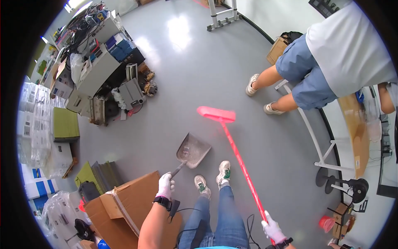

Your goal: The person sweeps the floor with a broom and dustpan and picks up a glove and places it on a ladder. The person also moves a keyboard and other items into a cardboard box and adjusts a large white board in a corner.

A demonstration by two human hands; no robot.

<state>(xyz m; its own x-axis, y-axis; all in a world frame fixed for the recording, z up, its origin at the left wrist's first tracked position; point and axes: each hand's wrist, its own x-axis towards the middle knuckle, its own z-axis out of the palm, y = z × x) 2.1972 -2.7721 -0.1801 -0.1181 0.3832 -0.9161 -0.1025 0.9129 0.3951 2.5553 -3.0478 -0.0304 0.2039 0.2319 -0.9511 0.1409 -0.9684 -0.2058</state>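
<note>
Because the left grip [166, 185], lower centre, is closed around the handle of the gray dustpan [199, 152], a twist of that wrist could spill its dusty contents. With the right grip [272, 229] wrapped around the red broom [242, 166] at lower right, too wide a swing could carry its blurred head into the co-worker's shoe [272, 109], right of centre.

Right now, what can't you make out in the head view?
All in the head view:
- Dustpan handle: the gripped stretch is covered by the left hand.
- Broom handle: the gripped stretch is covered by the right hand.
- Red broom head: underside faces away.
- Large cardboard box: contents hidden by its walls.
- Co-worker: head cut off by the picture's edge.
</note>
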